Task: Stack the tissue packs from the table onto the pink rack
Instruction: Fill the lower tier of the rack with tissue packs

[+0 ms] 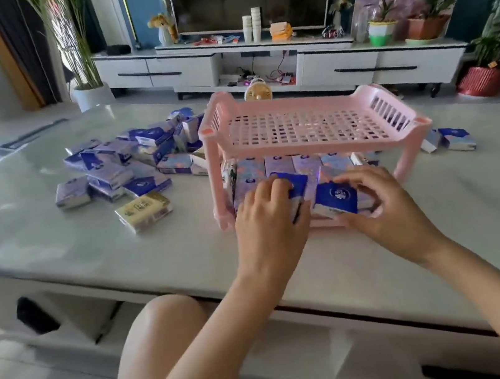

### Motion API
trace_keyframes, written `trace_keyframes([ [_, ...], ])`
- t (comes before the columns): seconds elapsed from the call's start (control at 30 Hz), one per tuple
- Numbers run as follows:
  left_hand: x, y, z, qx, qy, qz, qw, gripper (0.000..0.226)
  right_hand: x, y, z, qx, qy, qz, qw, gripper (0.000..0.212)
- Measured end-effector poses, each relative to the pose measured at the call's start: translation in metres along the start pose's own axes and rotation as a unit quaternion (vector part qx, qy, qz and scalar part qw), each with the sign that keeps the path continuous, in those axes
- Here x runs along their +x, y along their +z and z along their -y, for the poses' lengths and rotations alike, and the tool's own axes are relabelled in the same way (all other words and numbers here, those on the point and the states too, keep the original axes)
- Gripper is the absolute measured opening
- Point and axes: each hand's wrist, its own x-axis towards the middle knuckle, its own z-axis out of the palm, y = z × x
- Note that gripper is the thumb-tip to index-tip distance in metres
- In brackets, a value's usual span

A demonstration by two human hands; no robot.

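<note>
Both hands work at the front of the pink rack point(314, 126), at its lower tier. The left hand point(266, 216) lies palm down with fingers curled over a blue tissue pack point(295, 183), the fingertips pressing its top while the thumb tucks under the near edge. The right hand point(372, 206) pinches a second blue pack point(335, 200) between thumb and bent fingers, holding it tilted at the tier's front edge, just beside the first. Behind them a row of lilac packs point(290, 165) already fills the lower tier; the upper tier is bare. A loose heap of packs point(133, 162) lies on the pale surface point(53, 240) left of the rack, with a yellow pack point(144, 211) nearest the edge and two more packs point(450, 139) to the right
</note>
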Motion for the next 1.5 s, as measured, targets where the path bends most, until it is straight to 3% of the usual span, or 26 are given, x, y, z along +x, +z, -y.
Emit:
trace_keyframes([
  [0.13,0.038,0.021,0.003,0.088,-0.031,0.019,0.995,0.024,0.037,0.007,-0.007,-0.053,-0.004,0.011,0.999,0.045],
  [0.23,0.047,0.029,0.006,0.15,-0.072,0.154,0.974,0.025,0.052,0.016,-0.012,-0.132,0.002,0.055,0.99,0.046],
  [0.3,0.037,0.031,0.016,0.189,-0.063,0.174,0.964,0.029,0.055,0.021,-0.015,-0.165,-0.017,0.094,0.982,0.044],
  [0.4,0.011,0.028,0.026,0.161,-0.019,0.082,0.983,0.032,0.053,0.024,-0.016,-0.201,-0.024,0.125,0.971,0.038],
  [0.47,-0.002,0.029,0.031,0.145,0.017,0.018,0.989,0.02,0.053,0.027,-0.018,-0.221,-0.011,0.115,0.968,0.039],
  [0.5,-0.004,0.03,0.031,0.152,0.024,0.021,0.988,0.018,0.054,0.029,-0.019,-0.225,-0.008,0.111,0.968,0.041],
  [0.63,-0.003,0.039,0.027,0.231,-0.016,0.124,0.965,0.047,0.062,0.037,-0.019,-0.231,-0.01,0.095,0.968,0.042],
  [0.7,0.003,0.037,0.024,0.211,-0.033,0.138,0.967,0.054,0.067,0.039,-0.019,-0.232,-0.015,0.096,0.968,0.042],
  [0.8,0.016,0.036,0.024,0.172,-0.043,0.175,0.969,0.053,0.074,0.044,-0.018,-0.236,-0.014,0.098,0.967,0.041],
  [0.97,0.029,0.038,0.038,0.206,-0.02,0.205,0.957,0.049,0.087,0.05,-0.017,-0.228,0.005,0.085,0.97,0.035],
  [1.1,0.035,0.034,0.046,0.153,-0.056,0.19,0.968,0.052,0.095,0.053,-0.016,-0.223,0.025,0.073,0.972,0.034],
  [1.27,0.035,0.039,0.043,0.207,-0.079,0.225,0.949,0.061,0.101,0.056,-0.019,-0.215,0.044,0.08,0.972,0.037],
  [1.5,0.036,0.04,0.046,0.193,-0.049,0.201,0.959,0.052,0.101,0.059,-0.019,-0.206,0.025,0.097,0.973,0.04],
])
